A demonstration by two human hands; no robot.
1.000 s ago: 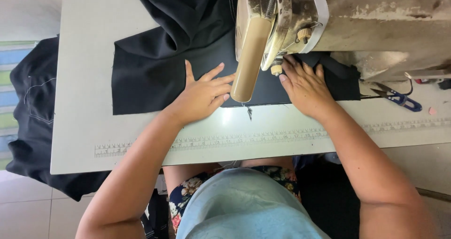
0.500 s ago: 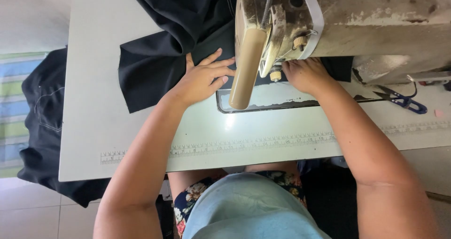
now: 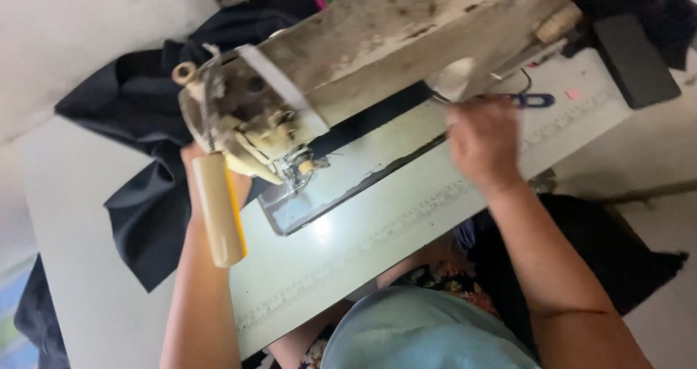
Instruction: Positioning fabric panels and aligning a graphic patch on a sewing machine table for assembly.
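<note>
The right hand (image 3: pixel 483 140) has left the black cloth (image 3: pixel 149 209) and moved toward the blue scissors (image 3: pixel 534 100).

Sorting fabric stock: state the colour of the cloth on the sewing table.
Black cloth, plain; head view shows it.

The left forearm stretches straight forward, its left hand (image 3: pixel 194 160) mostly hidden. The right hand (image 3: pixel 483 140) is raised, blurred, knuckles up, fingers curled.

A sewing workshop, judging by the worn, grimy cream-coloured industrial sewing machine (image 3: pixel 377 57) set into a pale surface (image 3: pixel 87 216) with a ruler strip along its edge, dark black cloth (image 3: pixel 145 202) heaped around it.
</note>
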